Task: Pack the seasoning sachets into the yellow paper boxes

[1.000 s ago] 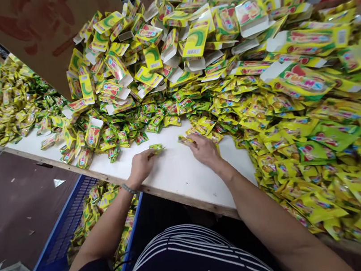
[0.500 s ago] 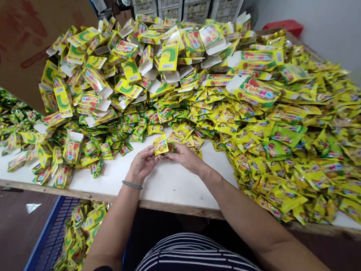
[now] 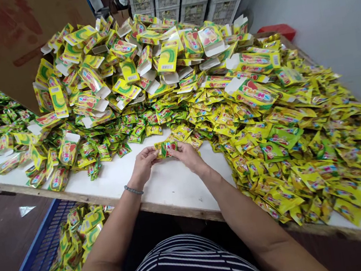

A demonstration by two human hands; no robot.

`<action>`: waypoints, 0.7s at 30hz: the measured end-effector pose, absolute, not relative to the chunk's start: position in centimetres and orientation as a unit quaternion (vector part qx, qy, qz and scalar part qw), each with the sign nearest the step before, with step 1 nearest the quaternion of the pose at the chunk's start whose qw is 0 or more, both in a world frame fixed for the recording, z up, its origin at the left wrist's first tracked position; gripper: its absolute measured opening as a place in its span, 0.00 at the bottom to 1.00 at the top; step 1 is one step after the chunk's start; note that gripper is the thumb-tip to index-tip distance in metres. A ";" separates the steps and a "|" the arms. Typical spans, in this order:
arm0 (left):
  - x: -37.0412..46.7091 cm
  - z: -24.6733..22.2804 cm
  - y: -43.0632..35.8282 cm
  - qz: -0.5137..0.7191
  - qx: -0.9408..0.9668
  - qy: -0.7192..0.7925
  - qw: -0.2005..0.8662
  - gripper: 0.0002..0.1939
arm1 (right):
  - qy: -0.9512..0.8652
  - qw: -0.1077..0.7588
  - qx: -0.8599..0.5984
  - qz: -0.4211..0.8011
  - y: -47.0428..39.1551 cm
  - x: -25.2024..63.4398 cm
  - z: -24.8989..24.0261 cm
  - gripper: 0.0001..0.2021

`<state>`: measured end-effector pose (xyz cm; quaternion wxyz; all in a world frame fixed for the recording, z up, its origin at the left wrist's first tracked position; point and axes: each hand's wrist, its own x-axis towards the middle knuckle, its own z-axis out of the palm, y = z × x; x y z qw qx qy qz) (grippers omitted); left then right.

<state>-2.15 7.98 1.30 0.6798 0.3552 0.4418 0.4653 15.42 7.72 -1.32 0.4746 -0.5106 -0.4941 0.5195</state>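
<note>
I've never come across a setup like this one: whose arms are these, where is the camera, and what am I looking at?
There is no machine here: a person works with two bare hands. The camera is worn on their head and looks forward and down, so the striped top below is their own.

Between the fingertips of the left hand and right hand are small packets, with a green packet in front and yellow beside it.

On the white table, small cartons, some with open flaps, are heaped ahead, and yellow packets mostly fill the right side. A blue basket with similar packaging sits below the table edge at lower left.
</note>
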 end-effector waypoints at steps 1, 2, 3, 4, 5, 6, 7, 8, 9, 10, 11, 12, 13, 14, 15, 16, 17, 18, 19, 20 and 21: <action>-2.0 1.3 7.9 0.462 0.360 0.440 0.681 0.21 | -0.511 0.462 -0.529 0.496 7.7 15.4 -1.4 0.18; -1.8 1.2 7.8 0.461 0.365 0.441 0.678 0.21 | -0.524 0.449 -0.545 0.476 7.6 15.4 -1.5 0.17; -1.7 1.1 7.8 0.463 0.370 0.444 0.672 0.22 | -0.534 0.438 -0.556 0.463 7.6 15.4 -1.4 0.17; -1.6 1.0 7.9 0.466 0.375 0.450 0.664 0.23 | -0.538 0.432 -0.558 0.461 7.5 15.4 -1.3 0.16; -1.5 0.9 8.0 0.471 0.375 0.456 0.655 0.24 | -0.535 0.431 -0.552 0.472 7.4 15.3 -1.1 0.16; -1.5 0.8 8.1 0.475 0.372 0.463 0.649 0.25 | -0.526 0.433 -0.537 0.497 7.4 15.3 -1.0 0.17; -1.5 0.7 8.3 0.477 0.366 0.469 0.647 0.27 | -0.509 0.439 -0.519 0.529 7.4 15.2 -0.9 0.17; -1.5 0.7 8.5 0.479 0.357 0.475 0.646 0.27 | -0.492 0.444 -0.502 0.555 7.4 15.1 -0.8 0.18; -1.6 0.6 8.7 0.481 0.348 0.481 0.645 0.28 | -0.479 0.453 -0.490 0.570 7.4 15.0 -0.8 0.18; -1.7 0.6 8.8 0.484 0.341 0.485 0.644 0.29 | -0.474 0.465 -0.485 0.569 7.5 15.0 -0.8 0.18; -1.8 0.6 8.9 0.486 0.337 0.488 0.642 0.29 | -0.477 0.477 -0.485 0.556 7.6 15.1 -0.9 0.18; -1.9 0.6 8.9 0.488 0.336 0.491 0.639 0.29 | -0.484 0.489 -0.488 0.537 7.6 15.1 -1.0 0.17; -2.0 0.5 8.9 0.490 0.339 0.492 0.634 0.28 | -0.491 0.498 -0.490 0.520 7.6 15.2 -1.1 0.17; -2.1 0.5 8.9 0.494 0.344 0.492 0.629 0.27 | -0.500 0.502 -0.491 0.507 7.6 15.2 -1.1 0.17; -2.1 0.4 8.8 0.498 0.350 0.489 0.625 0.26 | -0.510 0.500 -0.493 0.496 7.6 15.2 -1.2 0.16; -2.1 0.3 8.8 0.503 0.357 0.484 0.621 0.25 | -0.523 0.493 -0.496 0.486 7.6 15.1 -1.2 0.16; -2.0 0.3 8.7 0.506 0.363 0.477 0.620 0.25 | -0.538 0.483 -0.503 0.473 7.5 15.1 -1.1 0.16; -1.9 0.2 8.6 0.507 0.368 0.471 0.621 0.25 | -0.551 0.474 -0.514 0.456 7.5 15.0 -1.1 0.16; -1.8 0.2 8.6 0.505 0.372 0.466 0.624 0.25 | -0.559 0.467 -0.526 0.439 7.5 14.9 -1.1 0.15; -1.8 0.2 8.6 0.501 0.374 0.464 0.628 0.25 | -0.559 0.466 -0.538 0.425 7.5 14.9 -1.1 0.15; -1.7 0.2 8.6 0.498 0.374 0.465 0.629 0.25 | -0.551 0.472 -0.548 0.416 7.5 14.9 -1.1 0.15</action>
